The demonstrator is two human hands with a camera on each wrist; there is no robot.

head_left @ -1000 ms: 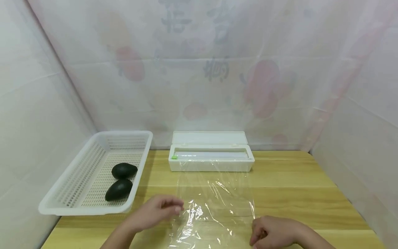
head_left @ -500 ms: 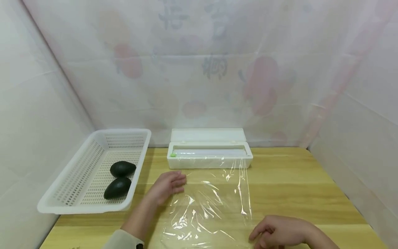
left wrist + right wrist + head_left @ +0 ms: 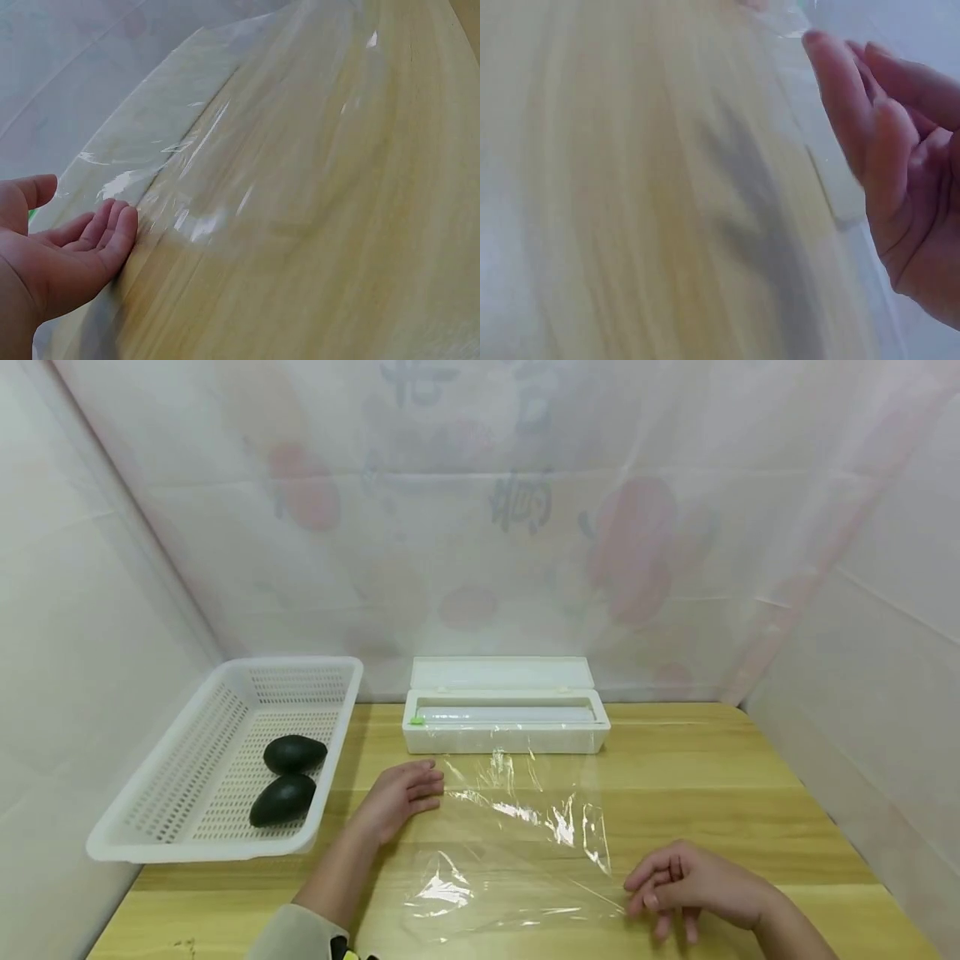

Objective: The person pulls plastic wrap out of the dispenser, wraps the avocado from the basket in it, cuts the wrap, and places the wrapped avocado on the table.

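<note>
Clear plastic wrap [image 3: 517, 852] stretches from the roll [image 3: 510, 714] in a white dispenser box [image 3: 506, 742] toward the front of the wooden table. Beside the wrap's left edge, near the box, is my left hand [image 3: 401, 797], its fingers relaxed; in the left wrist view the fingertips of the left hand [image 3: 82, 247] lie at the film's edge, and contact is hard to tell. My right hand [image 3: 701, 889] is by the wrap's near right corner with loosely bent fingers. The right wrist view shows nothing held in the right hand [image 3: 922, 172].
A white perforated basket [image 3: 176, 760] stands at the left, holding two dark avocados [image 3: 295, 754]. The box's lid [image 3: 502, 672] is raised at the back, with a green slider [image 3: 416, 721] at its left. A pale curtain [image 3: 480, 552] hangs behind the table [image 3: 720, 793].
My left hand has moved forward along the wrap's left edge toward the box. My right hand has loosened its fingers and shifted slightly right. The wrap has settled lower and flatter.
</note>
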